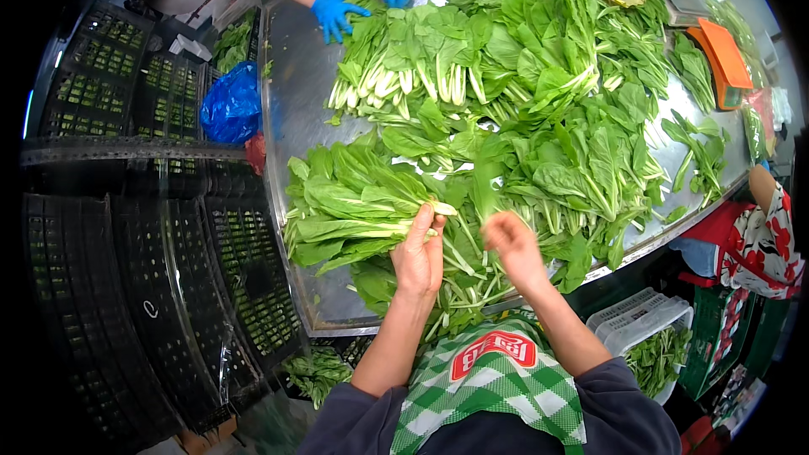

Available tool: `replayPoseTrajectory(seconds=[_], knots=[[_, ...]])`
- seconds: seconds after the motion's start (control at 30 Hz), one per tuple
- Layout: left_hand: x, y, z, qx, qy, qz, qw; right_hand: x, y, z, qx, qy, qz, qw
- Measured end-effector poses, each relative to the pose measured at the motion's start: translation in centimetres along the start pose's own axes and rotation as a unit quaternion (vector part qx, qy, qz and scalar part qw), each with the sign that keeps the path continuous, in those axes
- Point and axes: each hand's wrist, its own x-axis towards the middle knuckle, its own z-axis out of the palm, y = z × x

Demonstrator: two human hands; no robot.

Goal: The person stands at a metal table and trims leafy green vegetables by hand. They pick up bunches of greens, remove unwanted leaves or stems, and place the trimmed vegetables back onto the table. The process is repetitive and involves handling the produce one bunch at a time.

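My left hand (420, 251) pinches a leafy green (442, 208) by its pale stem end, thumb on top. Its leaves reach left over a heap of greens (341, 202) at the table's near left. To the right, my right hand (514, 248) is smeared by motion, its fingers curled. A blurred green leaf (486, 181) rises from those fingertips and looks held by them. Loose leaves and stems (468, 286) lie under and between both hands. A large pile of greens (581, 168) spreads to the right, and a row of white-stemmed greens (413, 76) lies beyond.
Across the metal table (295, 84), a co-worker's blue-gloved hands (335, 15) touch the far greens. An orange device (725, 63) stands at the far right. Stacked black crates (160, 286) and a blue bag (232, 103) line the left. A clear crate (636, 320) sits low at right.
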Motion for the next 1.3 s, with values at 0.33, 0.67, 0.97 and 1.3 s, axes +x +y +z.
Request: replayPoseTrajectory(seconds=[0.33,0.67,0.97,1.3], knots=[[-0.4,0.3,-0.3,0.100,-0.064,-0.030,0.992,0.2,-2.1,3.4,0.065,0.050,-0.088,0.993],[1.0,0.1,-2.4,0.079,-0.110,-0.157,0.978,0.7,-2.5,1.9,0.333,-0.102,0.025,0.937],[1.2,-0.6,-1.4,0.161,-0.234,-0.173,0.943,1.4,-1.5,-0.2,-0.055,-0.169,0.036,0.983],[0.2,-2.6,1.2,0.070,-0.210,-0.220,0.950,0.4,-2.6,-3.8,0.066,-0.220,0.050,0.972]])
